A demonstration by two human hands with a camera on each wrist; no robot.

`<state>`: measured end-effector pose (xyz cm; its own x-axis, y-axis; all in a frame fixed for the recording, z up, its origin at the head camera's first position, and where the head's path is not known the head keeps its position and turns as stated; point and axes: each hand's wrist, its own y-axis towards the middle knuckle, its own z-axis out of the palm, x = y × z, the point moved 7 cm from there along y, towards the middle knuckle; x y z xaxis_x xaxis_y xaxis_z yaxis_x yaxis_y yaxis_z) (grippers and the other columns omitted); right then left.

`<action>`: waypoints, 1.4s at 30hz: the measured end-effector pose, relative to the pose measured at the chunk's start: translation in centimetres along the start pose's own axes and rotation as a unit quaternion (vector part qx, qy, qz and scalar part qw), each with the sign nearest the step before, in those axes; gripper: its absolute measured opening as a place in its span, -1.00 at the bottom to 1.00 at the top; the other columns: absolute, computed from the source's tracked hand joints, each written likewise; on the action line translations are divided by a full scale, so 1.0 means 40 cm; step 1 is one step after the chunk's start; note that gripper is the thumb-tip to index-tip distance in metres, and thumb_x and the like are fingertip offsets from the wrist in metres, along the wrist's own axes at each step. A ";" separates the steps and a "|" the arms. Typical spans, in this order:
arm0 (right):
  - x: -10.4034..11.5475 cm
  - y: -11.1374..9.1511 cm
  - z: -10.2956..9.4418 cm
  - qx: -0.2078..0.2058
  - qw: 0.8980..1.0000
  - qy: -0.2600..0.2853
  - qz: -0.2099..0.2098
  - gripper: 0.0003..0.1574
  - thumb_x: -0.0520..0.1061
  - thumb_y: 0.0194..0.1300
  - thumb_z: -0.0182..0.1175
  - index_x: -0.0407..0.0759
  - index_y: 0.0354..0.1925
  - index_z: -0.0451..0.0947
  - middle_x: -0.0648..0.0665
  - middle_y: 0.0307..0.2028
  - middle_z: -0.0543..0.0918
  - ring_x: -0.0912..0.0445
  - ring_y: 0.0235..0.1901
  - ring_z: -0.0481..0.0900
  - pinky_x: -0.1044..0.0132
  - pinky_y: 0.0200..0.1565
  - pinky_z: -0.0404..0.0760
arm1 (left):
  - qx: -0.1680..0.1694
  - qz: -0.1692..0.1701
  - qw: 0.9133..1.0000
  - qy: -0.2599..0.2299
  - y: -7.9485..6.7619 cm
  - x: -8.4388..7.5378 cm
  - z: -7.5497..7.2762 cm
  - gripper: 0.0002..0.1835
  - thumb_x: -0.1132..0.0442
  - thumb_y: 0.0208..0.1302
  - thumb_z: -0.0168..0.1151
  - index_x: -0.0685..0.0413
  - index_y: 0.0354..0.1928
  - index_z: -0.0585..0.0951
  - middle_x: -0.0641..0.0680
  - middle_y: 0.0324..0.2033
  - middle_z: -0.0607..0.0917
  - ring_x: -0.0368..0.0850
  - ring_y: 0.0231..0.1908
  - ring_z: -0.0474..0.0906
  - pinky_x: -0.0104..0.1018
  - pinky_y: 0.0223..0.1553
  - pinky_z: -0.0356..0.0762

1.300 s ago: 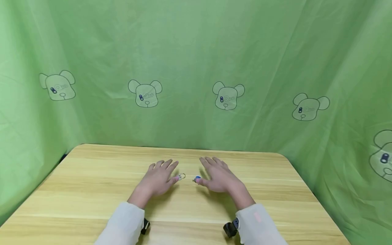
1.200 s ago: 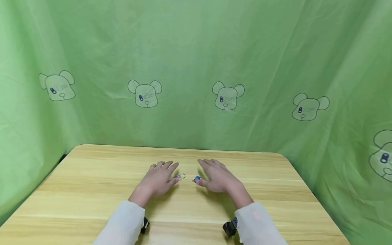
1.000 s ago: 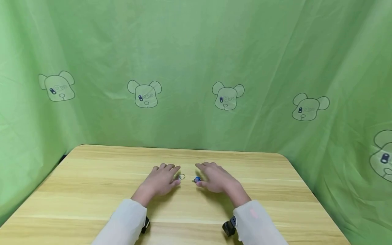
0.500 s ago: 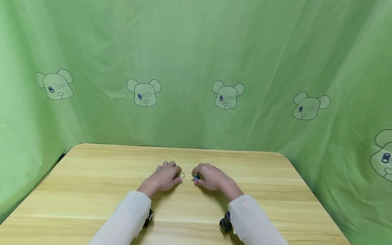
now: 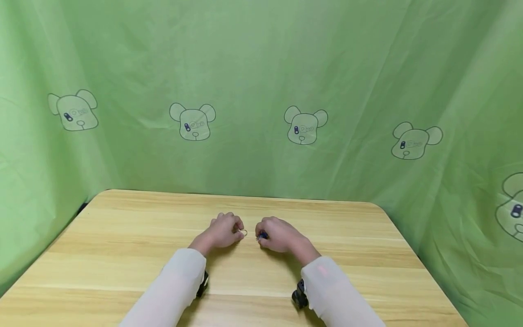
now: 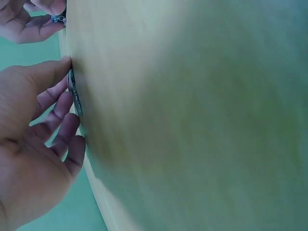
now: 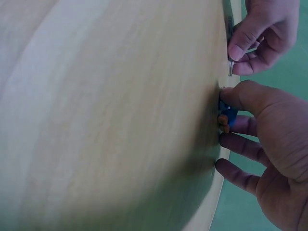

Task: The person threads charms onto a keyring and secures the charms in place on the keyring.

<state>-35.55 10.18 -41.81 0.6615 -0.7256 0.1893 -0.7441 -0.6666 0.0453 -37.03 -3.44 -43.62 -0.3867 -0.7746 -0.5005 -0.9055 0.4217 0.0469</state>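
- Pinching a small metal ring (image 5: 246, 232) b/w thumb and index finger: that's the left hand (image 5: 223, 230), w/ the ring poking out toward the other hand.
- Left wrist cam view shows a thin dark strip (image 6: 75, 96) running from that thumb tip down along the fingers, right by the table (image 5: 135, 254). Can't tell how it joins the ring.
- Right hand (image 5: 279, 235) is clamped on a little blue trinket (image 7: 228, 113) w/ orange bits on it, thumb on one side, index on the other. Its other fingers are spread apart, tips down near the wood.
- So ring + trinket both sit at the fingertips, facing each other across a narrow gap, near but not touching. Hands are apart too.
- Can't tell if either thing is resting on the surface or a bit above it.
- Arms are in white sleeves (image 5: 163, 290), w/ a black wrist cam (image 5: 300, 296) by each cuff.
- Table's light wood w/ rounded far corners; bg is a green curtain (image 5: 245, 54) w/ bear faces (image 5: 302, 128) on it.
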 end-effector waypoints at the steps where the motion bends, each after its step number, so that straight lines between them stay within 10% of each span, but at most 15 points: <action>1: 0.001 0.002 0.000 -0.001 1.000 -0.003 -0.001 -0.94 -0.11 0.19 0.23 -0.01 -0.31 0.59 0.06 -0.37 0.53 0.20 -0.39 0.41 0.34 -0.30 0.46 | 0.004 -0.009 1.000 -0.015 0.002 0.003 0.001 -0.85 0.12 0.22 0.31 -0.02 -0.22 0.60 -0.07 -0.34 0.53 -0.07 -0.25 0.32 -0.11 -0.17 0.26; 17: -0.001 0.015 0.010 0.013 1.000 -0.025 0.012 -0.86 -0.14 0.06 0.24 0.04 -0.52 0.46 0.11 -0.53 0.44 0.21 -0.49 0.38 0.38 -0.43 0.41 | 0.079 -0.063 0.992 -0.080 0.020 -0.003 0.013 -0.85 0.32 0.14 0.32 0.15 -0.26 0.58 -0.04 -0.35 0.58 -0.14 -0.33 0.44 -0.26 -0.18 0.48; 42: -0.001 0.008 -0.004 0.014 0.999 0.026 0.014 -0.85 -0.19 0.26 0.15 -0.01 -0.46 0.52 0.13 -0.54 0.48 0.23 -0.49 0.42 0.36 -0.38 0.46 | 0.009 -0.031 0.994 -0.108 0.020 -0.016 -0.009 -0.88 0.34 0.26 0.22 0.16 -0.43 0.64 0.04 -0.53 0.63 -0.19 -0.55 0.45 -0.39 -0.52 0.46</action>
<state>-35.80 10.02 -41.66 0.6338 -0.7352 0.2404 -0.7594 -0.6506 0.0123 -37.57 -2.77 -42.93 -0.2828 -0.6807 -0.6758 -0.9223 0.3864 -0.0033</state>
